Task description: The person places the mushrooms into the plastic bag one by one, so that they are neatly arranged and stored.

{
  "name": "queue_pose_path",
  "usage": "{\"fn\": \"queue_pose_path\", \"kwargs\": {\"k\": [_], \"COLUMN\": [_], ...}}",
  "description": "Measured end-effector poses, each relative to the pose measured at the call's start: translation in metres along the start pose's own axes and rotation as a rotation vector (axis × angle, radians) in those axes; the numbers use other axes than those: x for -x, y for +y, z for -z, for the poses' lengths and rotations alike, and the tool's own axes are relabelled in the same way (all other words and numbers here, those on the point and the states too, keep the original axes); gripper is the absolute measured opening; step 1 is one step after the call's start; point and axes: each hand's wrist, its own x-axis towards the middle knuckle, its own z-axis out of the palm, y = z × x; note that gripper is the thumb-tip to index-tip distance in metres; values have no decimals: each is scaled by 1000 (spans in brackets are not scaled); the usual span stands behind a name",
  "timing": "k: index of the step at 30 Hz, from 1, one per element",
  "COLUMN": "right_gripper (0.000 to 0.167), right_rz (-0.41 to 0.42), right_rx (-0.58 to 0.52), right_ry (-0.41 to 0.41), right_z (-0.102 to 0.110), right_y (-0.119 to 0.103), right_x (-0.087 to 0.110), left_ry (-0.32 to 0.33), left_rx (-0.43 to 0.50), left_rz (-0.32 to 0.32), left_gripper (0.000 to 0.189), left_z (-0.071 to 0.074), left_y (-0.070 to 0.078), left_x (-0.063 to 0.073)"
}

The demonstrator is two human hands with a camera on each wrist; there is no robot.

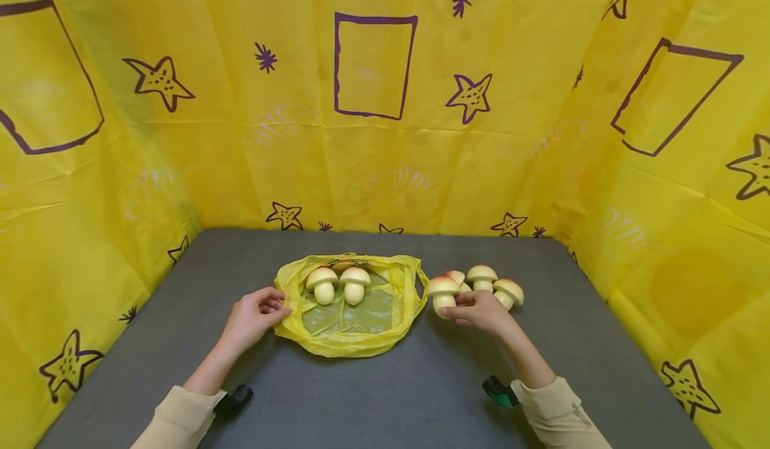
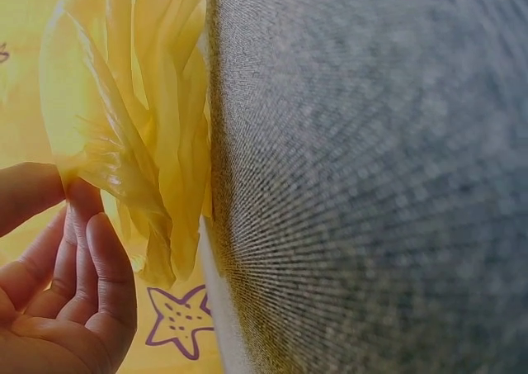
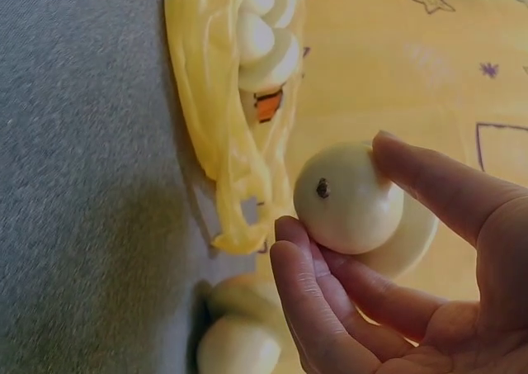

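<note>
A yellow plastic bag (image 1: 355, 345) lies spread on the grey table with its mouth wide. Two toy mushrooms (image 1: 355, 283) with reddish-cream caps and pale stems rest inside it, toward the back. My left hand (image 1: 255, 315) pinches the bag's left rim between thumb and fingertips, as the left wrist view also shows. In my right hand (image 1: 481, 312) is another toy mushroom (image 1: 444, 288), its stem held between thumb and fingers just right of the bag. The right wrist view shows the stem's round end (image 3: 351, 196) with a small dark spot.
Several more toy mushrooms (image 1: 482, 275) stand grouped behind the right hand. The grey table (image 1: 385, 402) is bordered by yellow cloth walls (image 1: 385, 162) with drawn purple stars and frames. A bag handle loop (image 1: 421, 282) sticks out at the bag's right side.
</note>
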Motion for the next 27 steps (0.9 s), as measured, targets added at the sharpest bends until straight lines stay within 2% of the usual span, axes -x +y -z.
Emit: {"fn": "queue_pose_path", "kwargs": {"k": [10, 17, 22, 27], "right_gripper": [40, 32, 35, 42], "right_rz": [-2, 20, 29, 1], "right_rx": [24, 54, 16, -1], "right_ry": [11, -13, -41, -65], "right_z": [-10, -14, -18, -23], "right_y": [-8, -12, -15, -21], "right_x": [-9, -19, -26, -30], "left_ry": [-1, 2, 0, 0], "left_rx": [4, 12, 14, 14], "left_rz": [10, 0, -1, 12], "left_gripper": [31, 30, 29, 29], "left_z": [-1, 0, 0, 0], "left_y": [0, 0, 1, 2], "left_x": [0, 1, 1, 1]}}
